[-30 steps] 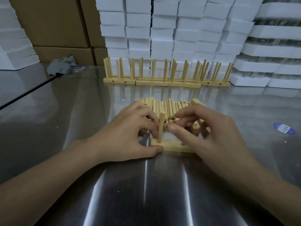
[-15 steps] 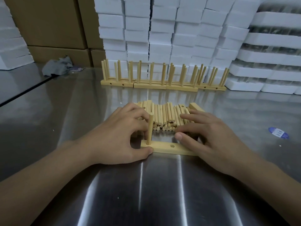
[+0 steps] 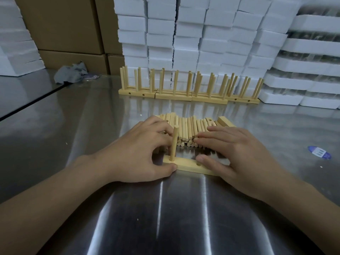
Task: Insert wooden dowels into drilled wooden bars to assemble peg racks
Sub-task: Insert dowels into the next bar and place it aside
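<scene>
One steel tabletop [image 3: 165, 218] carries everything. White foam blocks [image 3: 184, 34] and cardboard boxes [image 3: 64, 24] stacked far behind drilled bar [image 3: 187, 165]. Row of finished peg racks [image 3: 189, 96] well behind bar, in front of foam. Loose dowel pile [image 3: 187, 129] just behind bar. Left hand [image 3: 139, 155] at bar's left end: thumb on near edge, fingers curled behind, pinching bar. Right hand [image 3: 237, 155] over bar's right part: fingers straight, relaxed, resting on pile; thumb on bar's top. Upright dowel [image 3: 174, 142] seated near bar's left end. Blue sticker [image 3: 319, 152] well right of bar.
</scene>
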Action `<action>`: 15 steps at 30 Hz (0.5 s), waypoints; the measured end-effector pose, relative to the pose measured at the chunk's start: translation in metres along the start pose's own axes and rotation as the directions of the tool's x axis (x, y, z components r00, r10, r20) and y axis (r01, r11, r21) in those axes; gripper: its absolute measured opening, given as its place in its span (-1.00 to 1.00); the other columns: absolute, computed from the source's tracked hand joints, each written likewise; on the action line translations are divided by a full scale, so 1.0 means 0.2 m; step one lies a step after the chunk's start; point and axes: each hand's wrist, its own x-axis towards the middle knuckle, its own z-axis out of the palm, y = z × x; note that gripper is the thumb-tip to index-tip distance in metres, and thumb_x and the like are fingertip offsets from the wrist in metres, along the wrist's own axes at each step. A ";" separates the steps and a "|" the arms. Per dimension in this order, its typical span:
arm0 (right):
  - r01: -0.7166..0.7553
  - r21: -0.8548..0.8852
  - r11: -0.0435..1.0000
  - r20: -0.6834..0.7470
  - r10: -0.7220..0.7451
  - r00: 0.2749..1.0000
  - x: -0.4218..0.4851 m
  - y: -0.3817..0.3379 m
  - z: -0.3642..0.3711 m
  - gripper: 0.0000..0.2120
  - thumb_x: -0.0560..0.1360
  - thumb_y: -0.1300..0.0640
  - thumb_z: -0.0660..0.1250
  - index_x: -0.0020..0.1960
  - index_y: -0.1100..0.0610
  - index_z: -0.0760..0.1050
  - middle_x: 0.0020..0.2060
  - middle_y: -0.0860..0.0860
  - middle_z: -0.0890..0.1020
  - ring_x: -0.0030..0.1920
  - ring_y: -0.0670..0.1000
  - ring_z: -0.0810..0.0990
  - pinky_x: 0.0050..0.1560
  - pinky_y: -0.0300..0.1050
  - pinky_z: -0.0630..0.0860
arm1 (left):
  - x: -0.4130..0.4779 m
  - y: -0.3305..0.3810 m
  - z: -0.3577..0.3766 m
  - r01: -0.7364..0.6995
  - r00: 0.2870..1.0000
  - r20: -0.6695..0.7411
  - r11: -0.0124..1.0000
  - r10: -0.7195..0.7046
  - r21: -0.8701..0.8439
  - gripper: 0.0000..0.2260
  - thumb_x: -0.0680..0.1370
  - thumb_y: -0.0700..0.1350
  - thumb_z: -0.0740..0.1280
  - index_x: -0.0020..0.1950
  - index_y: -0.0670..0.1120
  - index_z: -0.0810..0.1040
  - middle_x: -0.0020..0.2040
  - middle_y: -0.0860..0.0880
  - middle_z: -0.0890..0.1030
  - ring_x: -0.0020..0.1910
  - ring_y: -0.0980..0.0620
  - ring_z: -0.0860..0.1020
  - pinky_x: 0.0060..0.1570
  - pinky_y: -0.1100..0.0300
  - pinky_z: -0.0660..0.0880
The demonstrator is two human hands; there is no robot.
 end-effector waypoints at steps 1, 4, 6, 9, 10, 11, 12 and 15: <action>0.012 0.000 1.000 -0.028 -0.012 1.000 0.00 0.00 0.00 -0.53 0.67 -0.29 0.20 0.45 -0.11 0.56 0.37 -0.20 0.61 0.47 -0.12 0.47 0.49 -0.05 0.35 | 0.00 0.00 0.00 0.000 1.000 -0.001 1.000 0.000 -0.004 -0.68 0.50 0.36 0.33 0.01 0.16 0.66 0.25 0.28 0.44 0.38 0.22 0.31 0.39 0.04 0.38; 0.003 0.024 1.000 -0.038 -0.002 0.999 0.00 0.01 -0.01 -0.57 0.64 -0.22 0.29 0.43 -0.09 0.59 0.34 -0.15 0.64 0.43 -0.08 0.52 0.44 0.07 0.47 | 0.00 0.00 0.00 0.000 1.000 -0.002 1.000 0.000 -0.006 -0.67 0.50 0.35 0.33 0.04 0.16 0.67 0.25 0.28 0.44 0.38 0.21 0.31 0.39 0.05 0.38; -0.026 0.046 0.999 0.001 0.026 1.000 0.00 0.01 -0.01 -0.54 0.66 -0.31 0.20 0.45 -0.16 0.56 0.41 -0.14 0.59 0.50 -0.08 0.45 0.48 0.07 0.43 | 0.00 0.00 0.00 0.002 1.000 0.000 1.000 -0.002 -0.006 -0.66 0.50 0.35 0.32 0.05 0.16 0.67 0.25 0.28 0.44 0.38 0.21 0.32 0.38 0.05 0.39; -0.041 0.076 0.996 0.060 0.037 0.998 0.00 0.01 0.00 -0.44 0.64 -0.43 0.00 0.43 -0.25 0.55 0.47 -0.14 0.53 0.55 -0.11 0.35 0.54 -0.04 0.31 | 0.00 0.00 0.00 0.008 1.000 0.006 1.000 -0.008 -0.010 -0.65 0.50 0.36 0.31 0.06 0.17 0.67 0.25 0.28 0.44 0.38 0.21 0.32 0.37 0.05 0.40; -0.034 0.076 0.997 0.066 0.029 0.997 0.00 0.01 0.00 -0.43 0.64 -0.44 -0.03 0.43 -0.26 0.55 0.48 -0.14 0.53 0.56 -0.12 0.34 0.55 -0.08 0.29 | 0.00 0.00 0.00 0.009 1.000 0.007 1.000 -0.009 -0.010 -0.64 0.50 0.36 0.30 0.07 0.16 0.67 0.25 0.28 0.44 0.38 0.21 0.32 0.37 0.06 0.40; -0.028 0.075 0.997 0.070 0.022 0.997 0.00 0.00 0.00 -0.41 0.64 -0.45 -0.04 0.42 -0.26 0.56 0.48 -0.14 0.53 0.57 -0.12 0.33 0.55 -0.12 0.26 | 0.00 0.00 0.00 0.010 1.000 0.008 1.000 -0.009 -0.009 -0.63 0.50 0.37 0.30 0.08 0.16 0.68 0.24 0.29 0.44 0.37 0.21 0.32 0.37 0.06 0.40; -0.020 0.073 0.997 0.070 0.015 0.997 -0.01 0.00 0.00 -0.40 0.65 -0.45 -0.06 0.42 -0.25 0.57 0.47 -0.14 0.54 0.56 -0.13 0.33 0.54 -0.16 0.23 | 0.00 0.00 0.00 0.010 1.000 0.008 1.000 -0.010 -0.007 -0.63 0.50 0.37 0.30 0.09 0.16 0.68 0.24 0.29 0.43 0.37 0.22 0.32 0.37 0.06 0.40; -0.008 0.054 0.999 0.076 0.004 0.997 -0.01 0.01 0.00 -0.39 0.66 -0.44 -0.07 0.41 -0.23 0.58 0.46 -0.15 0.55 0.55 -0.13 0.35 0.53 -0.14 0.26 | 0.00 0.00 0.00 0.013 1.000 0.010 1.000 -0.012 -0.008 -0.63 0.50 0.37 0.30 0.09 0.17 0.68 0.24 0.30 0.43 0.37 0.22 0.32 0.37 0.05 0.41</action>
